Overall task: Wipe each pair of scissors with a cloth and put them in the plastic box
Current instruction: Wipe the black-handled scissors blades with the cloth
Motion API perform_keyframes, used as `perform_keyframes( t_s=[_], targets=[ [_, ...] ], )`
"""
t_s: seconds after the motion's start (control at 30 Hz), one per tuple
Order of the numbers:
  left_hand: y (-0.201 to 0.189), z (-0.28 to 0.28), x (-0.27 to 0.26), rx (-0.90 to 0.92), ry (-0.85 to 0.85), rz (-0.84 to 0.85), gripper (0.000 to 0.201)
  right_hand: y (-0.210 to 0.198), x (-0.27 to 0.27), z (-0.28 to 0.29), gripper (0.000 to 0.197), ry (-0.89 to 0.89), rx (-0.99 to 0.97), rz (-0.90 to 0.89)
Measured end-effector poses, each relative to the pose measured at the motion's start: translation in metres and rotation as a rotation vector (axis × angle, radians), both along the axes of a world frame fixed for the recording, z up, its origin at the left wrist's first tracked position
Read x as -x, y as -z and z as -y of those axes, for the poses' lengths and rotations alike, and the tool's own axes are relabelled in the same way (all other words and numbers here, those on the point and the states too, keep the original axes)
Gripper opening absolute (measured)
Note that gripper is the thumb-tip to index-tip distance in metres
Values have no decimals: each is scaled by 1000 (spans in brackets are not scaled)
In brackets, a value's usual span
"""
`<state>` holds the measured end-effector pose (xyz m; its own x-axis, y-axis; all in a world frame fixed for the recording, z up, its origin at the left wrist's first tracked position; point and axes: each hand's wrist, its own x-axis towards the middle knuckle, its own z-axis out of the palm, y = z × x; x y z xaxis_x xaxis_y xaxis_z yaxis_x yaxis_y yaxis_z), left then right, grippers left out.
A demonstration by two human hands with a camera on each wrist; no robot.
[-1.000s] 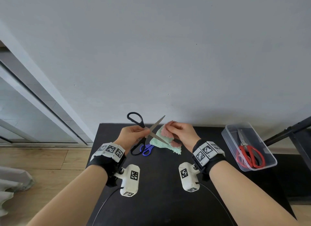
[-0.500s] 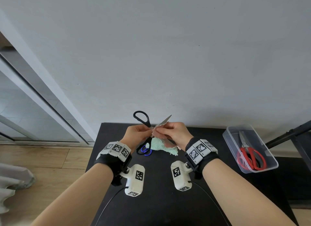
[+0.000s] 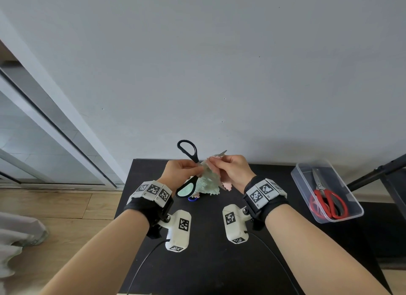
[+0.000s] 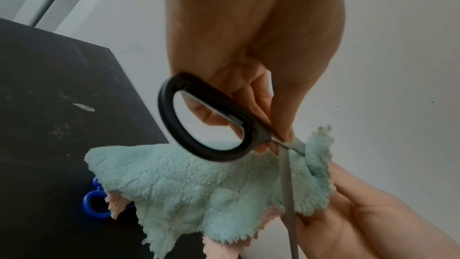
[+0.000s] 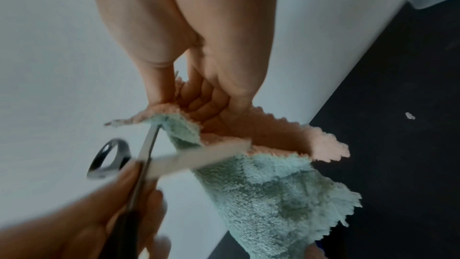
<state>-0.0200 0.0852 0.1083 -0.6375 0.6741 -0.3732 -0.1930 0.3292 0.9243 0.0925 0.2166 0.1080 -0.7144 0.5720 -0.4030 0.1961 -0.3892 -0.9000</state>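
Note:
My left hand (image 3: 183, 170) pinches the black-handled scissors (image 3: 187, 149) near their pivot, blades spread apart, above the far edge of the black table (image 3: 208, 261). My right hand (image 3: 228, 168) grips a mint and pink cloth (image 3: 207, 182) folded round one blade; that blade's tip pokes out above the fingers. In the left wrist view the black handle loop (image 4: 209, 127) hangs in front of the cloth (image 4: 199, 190). The right wrist view shows the cloth (image 5: 273, 188) pinched over a blade (image 5: 149, 141). Blue-handled scissors (image 3: 193, 199) lie on the table, mostly hidden under the cloth.
A clear plastic box (image 3: 342, 215) at the table's right edge holds red-handled scissors (image 3: 327, 201). A black metal frame (image 3: 377, 173) stands right of it. A grey wall rises just behind the table; wooden floor and a sliding door frame lie to the left.
Both hands rose with the black scissors. The right hand slid the cloth up along one blade toward its tip, leaving only the tip showing.

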Motion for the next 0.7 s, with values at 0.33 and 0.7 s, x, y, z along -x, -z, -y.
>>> perform_keyframes(
  t_s=[0.33, 0.7],
  targets=[
    [-4, 3, 0, 43, 46, -60, 7, 2, -8, -11, 9, 70, 40, 2],
    [-11, 4, 12, 166, 134, -147, 16, -4, -20, -25, 14, 135, 136, -23]
  ],
)
